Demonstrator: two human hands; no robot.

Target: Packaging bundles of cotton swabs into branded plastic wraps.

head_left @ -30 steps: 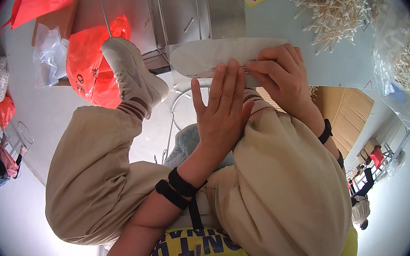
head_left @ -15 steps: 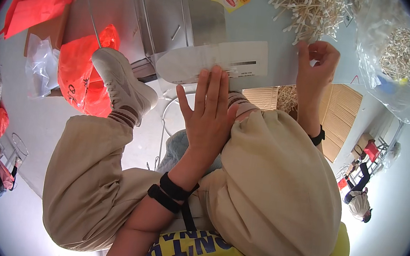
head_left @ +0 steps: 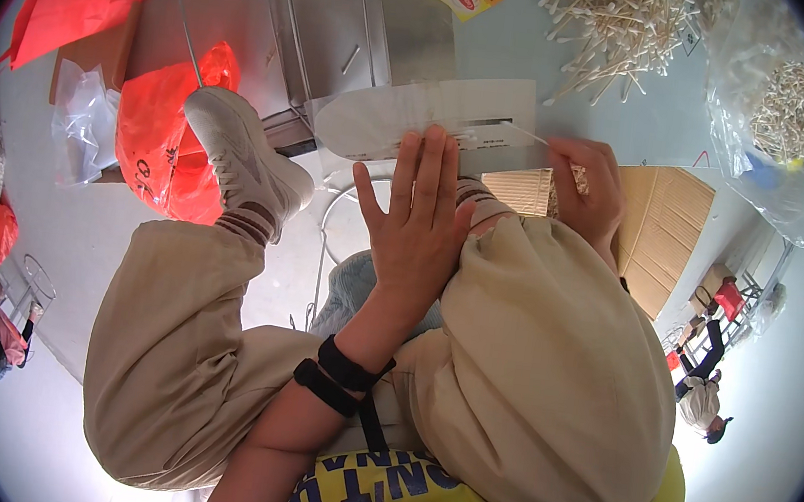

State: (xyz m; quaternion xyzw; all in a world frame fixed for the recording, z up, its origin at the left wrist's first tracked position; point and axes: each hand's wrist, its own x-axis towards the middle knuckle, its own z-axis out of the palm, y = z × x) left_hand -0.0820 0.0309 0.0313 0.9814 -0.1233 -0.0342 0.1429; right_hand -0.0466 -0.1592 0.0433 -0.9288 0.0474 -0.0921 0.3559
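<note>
Along the near edge of the clear sleeve (head_left: 402, 106), the left hand (head_left: 413, 238) lies palm down, fingers straight, little finger splayed, fingertips on the film; just right of the sleeve, the right hand (head_left: 587, 184) is curled, thumb and fingers pinched narrow on a cotton swab (head_left: 529, 134). The grey bench (head_left: 506, 58) carries the sleeve, with a swab heap (head_left: 625, 39) beyond it to the right. Left of the sleeve, a red bag (head_left: 162, 152) rests on the pale floor (head_left: 79, 251). The pinched swab points leftward from the right fingertips, over the sleeve's right end.
</note>
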